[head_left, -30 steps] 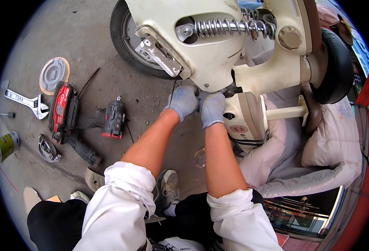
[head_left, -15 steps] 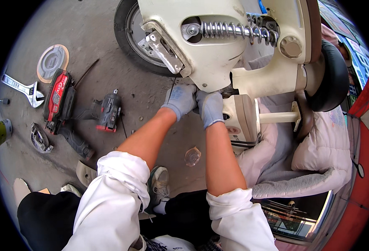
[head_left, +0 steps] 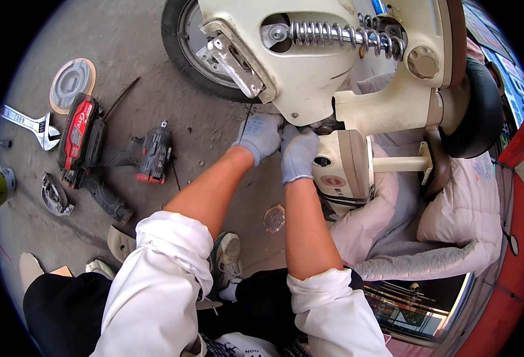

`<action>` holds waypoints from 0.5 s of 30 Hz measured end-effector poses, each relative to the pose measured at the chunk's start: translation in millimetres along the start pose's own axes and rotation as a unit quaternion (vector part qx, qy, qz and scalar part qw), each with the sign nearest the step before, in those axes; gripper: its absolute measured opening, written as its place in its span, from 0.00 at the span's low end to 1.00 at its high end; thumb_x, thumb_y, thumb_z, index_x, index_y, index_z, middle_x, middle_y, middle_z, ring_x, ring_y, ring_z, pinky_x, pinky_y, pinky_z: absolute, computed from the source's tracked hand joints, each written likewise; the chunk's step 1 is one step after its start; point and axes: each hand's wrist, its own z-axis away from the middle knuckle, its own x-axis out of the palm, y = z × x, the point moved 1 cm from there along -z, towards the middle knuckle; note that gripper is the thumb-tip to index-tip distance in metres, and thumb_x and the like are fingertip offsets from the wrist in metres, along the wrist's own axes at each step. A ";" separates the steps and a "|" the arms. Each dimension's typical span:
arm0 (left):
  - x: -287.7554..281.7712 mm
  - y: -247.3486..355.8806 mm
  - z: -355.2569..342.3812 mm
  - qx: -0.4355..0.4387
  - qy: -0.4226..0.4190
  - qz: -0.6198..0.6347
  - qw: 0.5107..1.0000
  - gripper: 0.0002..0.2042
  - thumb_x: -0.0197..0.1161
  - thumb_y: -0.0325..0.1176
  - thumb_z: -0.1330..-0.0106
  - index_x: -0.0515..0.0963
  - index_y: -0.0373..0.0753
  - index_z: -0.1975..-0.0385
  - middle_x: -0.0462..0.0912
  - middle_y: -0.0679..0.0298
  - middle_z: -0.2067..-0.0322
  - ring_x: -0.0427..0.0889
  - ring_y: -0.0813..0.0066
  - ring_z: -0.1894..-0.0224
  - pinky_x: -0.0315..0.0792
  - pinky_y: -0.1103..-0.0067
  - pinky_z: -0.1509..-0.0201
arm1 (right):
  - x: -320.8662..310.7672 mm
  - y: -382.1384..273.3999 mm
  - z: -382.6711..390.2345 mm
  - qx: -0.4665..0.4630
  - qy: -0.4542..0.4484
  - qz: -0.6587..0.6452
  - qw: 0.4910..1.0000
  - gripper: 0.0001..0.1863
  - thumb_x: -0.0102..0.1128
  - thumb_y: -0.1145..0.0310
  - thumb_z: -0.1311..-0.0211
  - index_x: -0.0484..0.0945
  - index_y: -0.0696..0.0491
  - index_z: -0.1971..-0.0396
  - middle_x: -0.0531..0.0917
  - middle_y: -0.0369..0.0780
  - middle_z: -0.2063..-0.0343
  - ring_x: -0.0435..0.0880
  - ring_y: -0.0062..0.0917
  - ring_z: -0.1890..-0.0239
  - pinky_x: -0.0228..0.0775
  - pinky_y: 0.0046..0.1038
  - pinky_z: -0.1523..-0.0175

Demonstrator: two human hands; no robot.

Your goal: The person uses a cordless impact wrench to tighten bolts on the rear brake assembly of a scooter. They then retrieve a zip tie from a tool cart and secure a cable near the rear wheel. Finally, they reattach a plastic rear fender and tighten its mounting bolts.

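A cream electric scooter (head_left: 309, 71) lies on its side at the upper middle and right. My left hand (head_left: 260, 138), in a grey work glove, is closed just under the scooter's lower edge, next to a thin black cable (head_left: 247, 119). Close on its right is my right hand (head_left: 299, 153), also gloved, with its fingers curled in beside the round-badged cream panel (head_left: 340, 166). The backs of the gloves and the scooter body hide the fingertips, so what they grip cannot be made out. Above the hands are a chrome coil spring (head_left: 339, 35) and a scuffed metal bracket (head_left: 232, 65).
On the ground at left lie an adjustable wrench (head_left: 35, 126), a red-and-black power tool (head_left: 80, 140), a cordless impact wrench (head_left: 155, 156) and a round disc (head_left: 71, 85). A clear plastic piece (head_left: 274, 218) sits by my shoe (head_left: 229, 256). A padded pink-grey quilt (head_left: 452, 208) hangs on the right.
My right hand has shifted slightly left relative to the badged panel, uncovering more of it. The view has moved a little, and both hands stay beneath the scooter's edge.
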 end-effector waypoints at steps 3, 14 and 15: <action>-10.2 1.1 5.7 -0.022 -0.017 -0.032 0.999 0.11 0.57 0.34 0.42 0.81 0.38 0.64 0.81 0.46 0.63 0.80 0.46 0.59 0.73 0.61 0.55 | -2.4 -18.0 13.9 0.012 0.012 0.050 0.999 0.18 0.61 0.62 0.47 0.79 0.66 0.77 0.83 0.55 0.75 0.84 0.46 0.70 0.72 0.37 0.64; -27.3 -3.5 -3.7 0.002 -0.150 -0.025 0.988 0.12 0.62 0.30 0.53 0.81 0.34 0.69 0.82 0.45 0.68 0.82 0.50 0.64 0.74 0.68 0.59 | -2.9 -26.3 27.0 -0.011 0.011 -0.147 0.989 0.10 0.57 0.73 0.41 0.79 0.65 0.68 0.84 0.53 0.70 0.84 0.34 0.68 0.71 0.31 0.61; -26.1 0.6 -5.5 0.005 -0.152 -0.030 0.988 0.12 0.62 0.30 0.54 0.81 0.34 0.68 0.82 0.45 0.68 0.82 0.51 0.64 0.74 0.69 0.60 | -6.9 -22.6 21.1 0.030 -0.027 -0.112 0.993 0.09 0.56 0.74 0.41 0.79 0.67 0.68 0.85 0.50 0.71 0.82 0.31 0.70 0.71 0.30 0.61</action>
